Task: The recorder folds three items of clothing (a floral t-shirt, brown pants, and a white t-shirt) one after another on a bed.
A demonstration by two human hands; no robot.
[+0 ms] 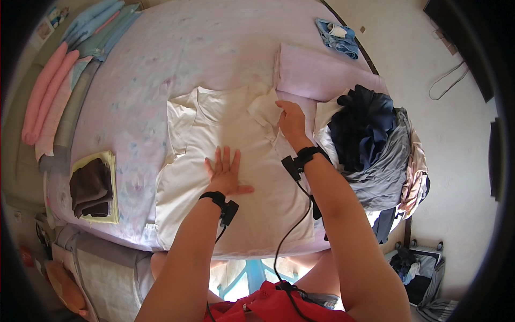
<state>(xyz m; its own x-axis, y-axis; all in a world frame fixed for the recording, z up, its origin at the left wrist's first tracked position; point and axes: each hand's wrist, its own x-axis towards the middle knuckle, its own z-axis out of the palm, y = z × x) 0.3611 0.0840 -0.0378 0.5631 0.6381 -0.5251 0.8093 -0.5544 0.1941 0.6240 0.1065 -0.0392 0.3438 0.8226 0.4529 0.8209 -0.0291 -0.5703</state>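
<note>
A white short-sleeved T-shirt (233,217) lies spread on the bed in front of me, its neckline away from me. My left hand (223,174) rests palm down on the middle of the shirt with the fingers spread. At the right sleeve (263,110) of the shirt is my right hand (292,120), its fingers partly curled along the sleeve's edge. Its thumb and fingertips are partly hidden, so a grip on the cloth cannot be made out. The left sleeve (181,116) lies creased and turned inward.
A heap of clothes (362,129) sits right of my right arm. Denim shorts (338,38) and folded pink bedding (318,74) lie beyond. Folded dark and yellow cloths (92,187) rest at the left, near rolled quilts (44,100). Cables run from both wrist straps.
</note>
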